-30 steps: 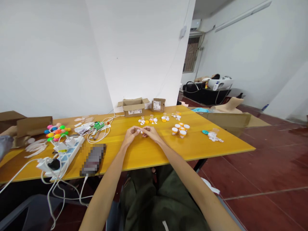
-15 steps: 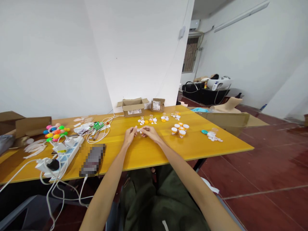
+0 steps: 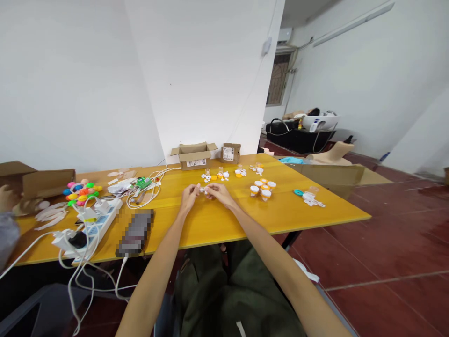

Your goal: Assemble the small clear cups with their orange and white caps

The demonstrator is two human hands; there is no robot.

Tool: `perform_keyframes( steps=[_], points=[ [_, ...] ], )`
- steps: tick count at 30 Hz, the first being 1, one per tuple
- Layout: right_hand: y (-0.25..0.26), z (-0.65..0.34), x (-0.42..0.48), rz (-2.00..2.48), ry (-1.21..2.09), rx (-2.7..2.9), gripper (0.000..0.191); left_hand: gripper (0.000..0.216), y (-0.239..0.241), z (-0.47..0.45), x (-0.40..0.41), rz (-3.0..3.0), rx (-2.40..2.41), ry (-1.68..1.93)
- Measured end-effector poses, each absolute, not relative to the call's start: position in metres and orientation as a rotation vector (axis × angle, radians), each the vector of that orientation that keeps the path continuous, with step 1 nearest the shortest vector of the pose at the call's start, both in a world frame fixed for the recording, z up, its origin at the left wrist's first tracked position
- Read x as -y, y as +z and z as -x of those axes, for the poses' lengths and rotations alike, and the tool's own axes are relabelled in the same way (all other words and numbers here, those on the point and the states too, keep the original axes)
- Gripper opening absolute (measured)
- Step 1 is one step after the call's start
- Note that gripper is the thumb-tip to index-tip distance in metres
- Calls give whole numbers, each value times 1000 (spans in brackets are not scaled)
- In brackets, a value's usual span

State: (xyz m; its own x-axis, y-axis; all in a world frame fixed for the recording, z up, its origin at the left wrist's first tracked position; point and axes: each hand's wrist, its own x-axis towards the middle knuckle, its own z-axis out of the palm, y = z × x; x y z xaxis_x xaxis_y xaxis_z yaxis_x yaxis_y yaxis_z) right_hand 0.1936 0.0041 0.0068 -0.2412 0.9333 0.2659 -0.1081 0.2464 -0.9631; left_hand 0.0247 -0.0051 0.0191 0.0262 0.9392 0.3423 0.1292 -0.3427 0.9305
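Observation:
Both my hands meet over the middle of the yellow table (image 3: 217,224). My left hand (image 3: 190,195) and my right hand (image 3: 216,192) pinch a small white part (image 3: 202,190) between their fingertips; the part is too small to name. Just beyond them lie small white and orange pieces (image 3: 221,175). To the right stand small white jars with orange lids (image 3: 263,187).
A power strip with chargers and white cables (image 3: 91,222) and a blurred dark device (image 3: 136,232) sit at the left. Coloured balls (image 3: 81,192), cardboard boxes (image 3: 195,156), a teal ring (image 3: 299,192) also lie on the table. Another person's hand (image 3: 6,196) shows at the far left.
My hands stay together on the small part, shifted only slightly. At the far left edge another person's hand has come into view.

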Motion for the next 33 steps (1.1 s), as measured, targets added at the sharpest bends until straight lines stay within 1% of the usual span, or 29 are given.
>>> perform_keyframes(
  steps=[4, 8, 11, 18, 24, 29, 33],
  points=[
    [5, -194, -6, 822, 1214, 1445, 39, 25, 18, -23, 4, -1529, -1107, 1426],
    [4, -194, -6, 815, 1207, 1443, 39, 27, 17, -23, 2, -1520, -1106, 1445],
    [5, -193, -5, 813, 1203, 1444, 40, 34, 16, -24, 1, -1535, -1095, 1388],
    [9, -192, -3, 801, 1210, 1415, 41, 32, 18, -26, 3, -1523, -1030, 1451],
    [9, -193, -2, 794, 1206, 1422, 38, 31, 19, -26, 4, -1546, -1067, 1377],
    [7, -193, -5, 745, 1219, 1421, 38, 31, 17, -25, 2, -1525, -1034, 1432],
    [6, -193, -5, 747, 1232, 1424, 37, 32, 15, -25, 1, -1529, -1058, 1387]
  ],
)
